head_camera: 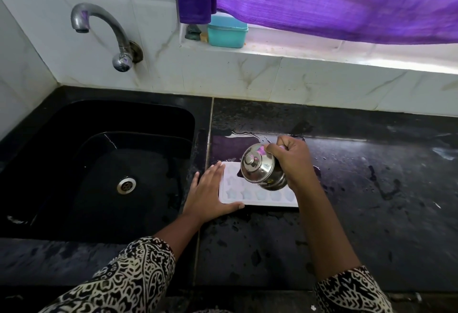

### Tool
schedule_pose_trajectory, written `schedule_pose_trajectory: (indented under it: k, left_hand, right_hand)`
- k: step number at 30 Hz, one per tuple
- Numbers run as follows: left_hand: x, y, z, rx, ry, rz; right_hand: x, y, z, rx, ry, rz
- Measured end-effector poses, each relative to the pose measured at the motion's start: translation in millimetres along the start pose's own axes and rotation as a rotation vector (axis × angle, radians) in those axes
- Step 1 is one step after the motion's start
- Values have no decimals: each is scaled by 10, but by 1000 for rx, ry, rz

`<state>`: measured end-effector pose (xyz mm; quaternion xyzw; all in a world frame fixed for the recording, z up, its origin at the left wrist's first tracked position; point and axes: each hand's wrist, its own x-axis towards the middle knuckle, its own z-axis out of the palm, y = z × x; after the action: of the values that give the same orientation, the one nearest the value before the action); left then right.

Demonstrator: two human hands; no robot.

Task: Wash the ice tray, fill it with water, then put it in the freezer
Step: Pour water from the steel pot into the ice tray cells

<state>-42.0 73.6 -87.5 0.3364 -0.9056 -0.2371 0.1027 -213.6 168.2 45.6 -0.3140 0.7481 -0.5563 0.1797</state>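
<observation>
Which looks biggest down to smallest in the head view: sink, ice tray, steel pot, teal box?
1. sink
2. ice tray
3. steel pot and teal box look about alike; the box sits farther from the camera, so I won't rank them.

We are looking at a white ice tray (257,195) of smooth, matt plastic and a steel pot (259,169) whose polished metal is throwing back mirror-bright reflections. The table (371,189) is showing as black polished stone, glossy and beaded with water, while the sink (99,164) is shining a smooth black around a bright metal drain (126,185). We are also seeing a dull, smudged metal tap (99,24), glossy marble-veined wall tiles (223,72), a coarse-woven purple cloth curtain (347,3), a smooth teal plastic box (226,32) and printed cloth sleeves (128,280).
</observation>
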Motion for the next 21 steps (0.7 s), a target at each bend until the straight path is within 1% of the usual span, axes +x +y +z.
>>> schedule_pose_trajectory:
  k: [21]
  left_hand:
    - [8,-22,31,-15,19,11]
  right_hand:
    - [-4,-40,-37,-22,9,-5]
